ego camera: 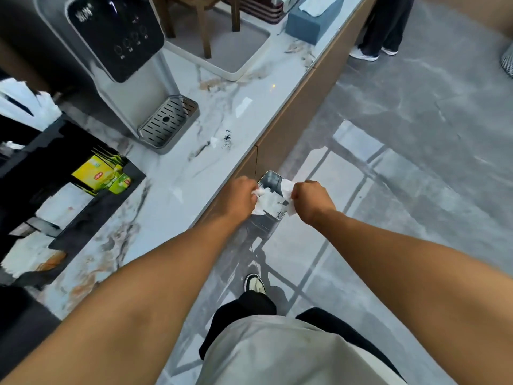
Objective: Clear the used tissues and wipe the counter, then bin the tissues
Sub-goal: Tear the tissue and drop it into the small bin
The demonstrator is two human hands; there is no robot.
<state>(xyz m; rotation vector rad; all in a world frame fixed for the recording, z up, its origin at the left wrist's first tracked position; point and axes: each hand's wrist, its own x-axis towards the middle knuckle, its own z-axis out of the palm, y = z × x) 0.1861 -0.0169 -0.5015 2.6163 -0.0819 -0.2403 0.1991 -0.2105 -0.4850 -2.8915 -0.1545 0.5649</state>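
Both my hands are held out over a small metal bin that stands on the floor against the counter's front. My left hand is closed on crumpled white tissue. My right hand grips another white tissue hanging over the bin's opening. The marble counter runs along the left. A dark speckled stain and a small white tissue scrap lie near the counter's front edge, with a flat white paper piece farther back.
A water dispenser with a drip tray stands on the counter. Black trays hold yellow tea boxes at the left. A blue tissue box sits far back. Another person's legs stand on the grey floor beyond the counter.
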